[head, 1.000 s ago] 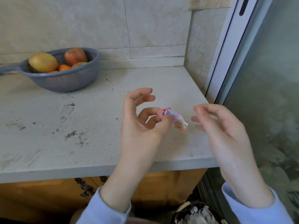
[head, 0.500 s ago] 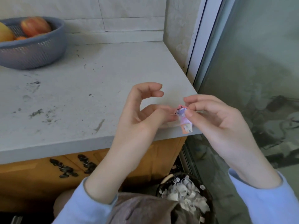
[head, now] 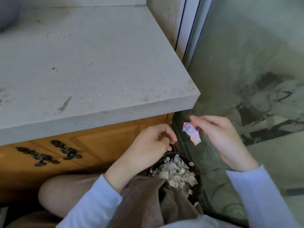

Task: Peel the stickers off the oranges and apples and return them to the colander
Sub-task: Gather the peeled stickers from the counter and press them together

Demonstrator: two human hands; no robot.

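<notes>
Now, stickers (head: 191, 134): a small crumpled strip of pink, purple and orange pieces stuck together, at centre right of the frame, hanging in the air below the counter's corner and above the bin.
Right hand (head: 218, 135): at centre right, thumb and fingertips pinch the upper end of the stickers; the other fingers are bent in behind them.
Left hand (head: 153, 143): just left of the stickers and apart from them, in front of the cabinet door; its fingers curl loosely inward and nothing shows in them.
Bin (head: 198, 176): a dark round container at lower centre, beneath both hands, filled with pale paper scraps (head: 174, 173).
Colander (head: 6, 15): only a blurred grey piece of its wall shows at the upper left corner, on the countertop and well apart from the hands.
Countertop (head: 92, 63): a pale grey slab with dark specks and smears, filling the upper left of the frame.
Cabinet door (head: 105, 142): orange-brown wood under the counter, with dark ornate handles (head: 65, 149) at lower left.
Glass door (head: 246, 63): along the right side, dim and reflective.
Sleeves (head: 92, 203): light blue, on both forearms at the bottom of the frame.
</notes>
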